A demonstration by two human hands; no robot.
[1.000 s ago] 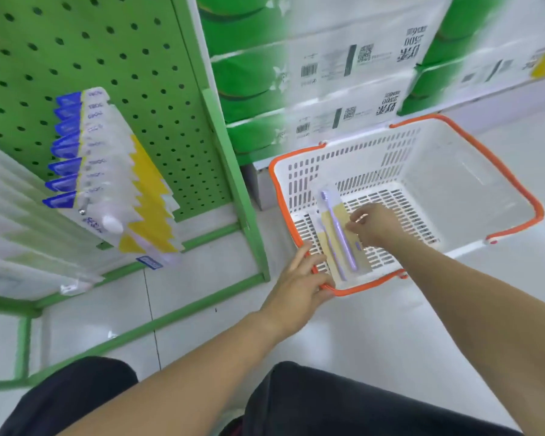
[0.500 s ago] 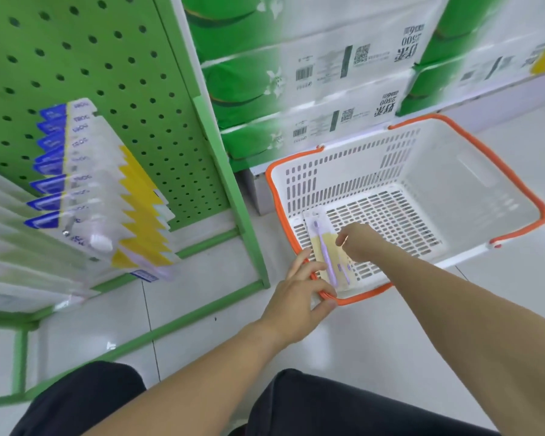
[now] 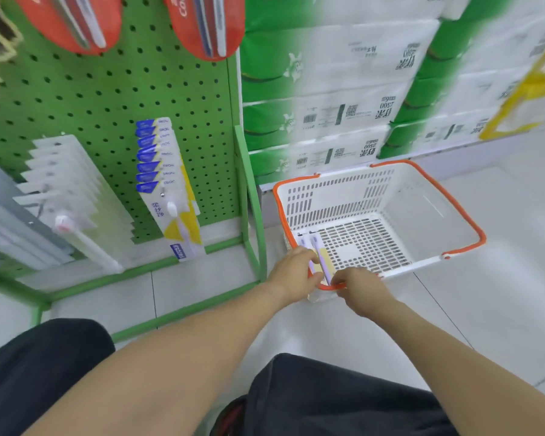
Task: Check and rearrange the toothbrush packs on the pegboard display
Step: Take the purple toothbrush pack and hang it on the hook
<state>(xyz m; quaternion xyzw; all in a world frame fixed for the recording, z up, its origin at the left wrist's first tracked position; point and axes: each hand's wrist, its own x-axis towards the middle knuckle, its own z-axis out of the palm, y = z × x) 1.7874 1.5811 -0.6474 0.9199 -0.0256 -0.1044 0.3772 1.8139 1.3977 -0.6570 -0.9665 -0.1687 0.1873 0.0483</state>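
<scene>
A toothbrush pack [image 3: 320,258] with purple brushes on a yellow card lies at the near left corner of a white basket [image 3: 422,215] with an orange rim. My left hand [image 3: 294,273] holds the pack's left edge at the rim. My right hand [image 3: 361,291] pinches its near end over the rim. On the green pegboard [image 3: 107,89] hang a row of blue-and-yellow toothbrush packs [image 3: 167,184] and a row of pale packs [image 3: 66,190].
Red toothbrush packs [image 3: 202,23] hang at the top of the pegboard. Stacked green-and-white tissue packs [image 3: 343,89] stand behind the basket. The rack's green frame post [image 3: 249,196] stands between pegboard and basket. My knees are at the bottom, on a white tiled floor [image 3: 485,309].
My right hand has drawn the pack from the basket floor toward the near rim. My left hand has taken hold of its left edge. The view has tilted up.
</scene>
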